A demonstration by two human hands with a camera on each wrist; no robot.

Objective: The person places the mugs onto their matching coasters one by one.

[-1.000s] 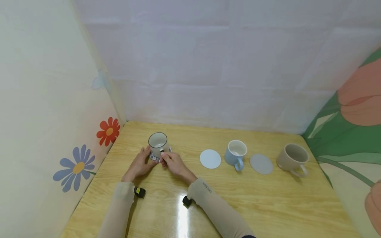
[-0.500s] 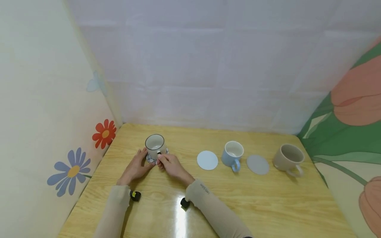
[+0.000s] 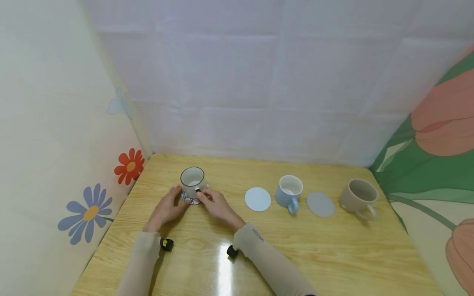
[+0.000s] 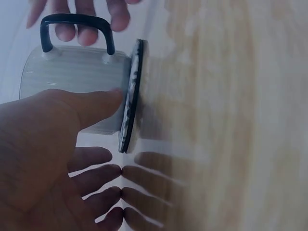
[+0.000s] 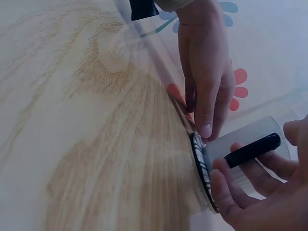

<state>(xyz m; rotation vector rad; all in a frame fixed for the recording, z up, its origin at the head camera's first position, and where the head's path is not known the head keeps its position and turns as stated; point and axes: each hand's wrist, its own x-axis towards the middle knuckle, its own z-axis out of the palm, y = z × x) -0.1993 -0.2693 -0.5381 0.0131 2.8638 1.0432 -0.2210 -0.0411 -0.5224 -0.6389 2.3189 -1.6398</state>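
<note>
A pale mug (image 3: 192, 185) with a dark rim and black handle stands upright on a round plaid coaster (image 3: 191, 199) at the table's left side. My right hand (image 3: 218, 205) is at the handle. In the right wrist view, its fingers lie loosely spread behind and beside the black handle (image 5: 252, 150), the thumb off its front face. My left hand (image 3: 166, 210) lies at the mug's left, by the coaster. Its fingers are nearly straight; in the left wrist view the thumb (image 4: 103, 103) runs across the near side of the mug, fingertips below the coaster's edge.
Rightward along the wooden table (image 3: 281, 255) come a light-blue round coaster (image 3: 258, 199), a blue mug (image 3: 286, 195), a grey round coaster (image 3: 320, 204) and a taupe mug (image 3: 352, 199). Fabric backdrops (image 3: 222, 82) rise behind and at both sides.
The right hand's fingers, earlier curled under the handle, have loosened and spread. The left hand has drawn slightly back from the coaster's front. The head view has shifted slightly; the mug stays on the coaster.
</note>
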